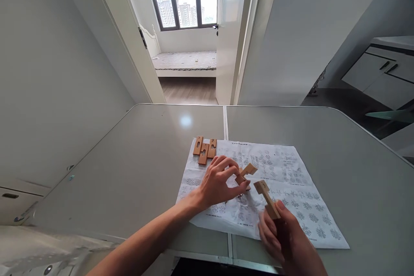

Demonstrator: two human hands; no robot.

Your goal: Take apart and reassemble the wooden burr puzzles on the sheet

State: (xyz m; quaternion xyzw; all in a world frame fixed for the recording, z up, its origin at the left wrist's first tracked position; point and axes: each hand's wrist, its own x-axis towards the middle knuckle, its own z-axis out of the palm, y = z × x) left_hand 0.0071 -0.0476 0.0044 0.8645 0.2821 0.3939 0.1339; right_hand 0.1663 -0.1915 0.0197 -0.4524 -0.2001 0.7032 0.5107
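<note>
My left hand point(220, 181) reaches over the printed sheet, its thumb and fingers closed around joined wooden puzzle pieces point(241, 178). One of those pieces sticks out at a slant to the right; the fingers partly hide how they fit together. In my right hand point(284, 237) is a separate notched wooden puzzle piece point(267, 199), pinched near its lower end. It is thin in the middle, wider at both ends, with a dark mark on its upper end. A small gap separates it from the joined pieces.
Three slotted wooden pieces point(203, 154) lie together at the sheet's upper left corner. The creased instruction sheet point(313, 198) bears several diagrams and lies on a grey table point(145, 172) with a pale centre seam. Beyond the table's far edge is an open door point(231, 30).
</note>
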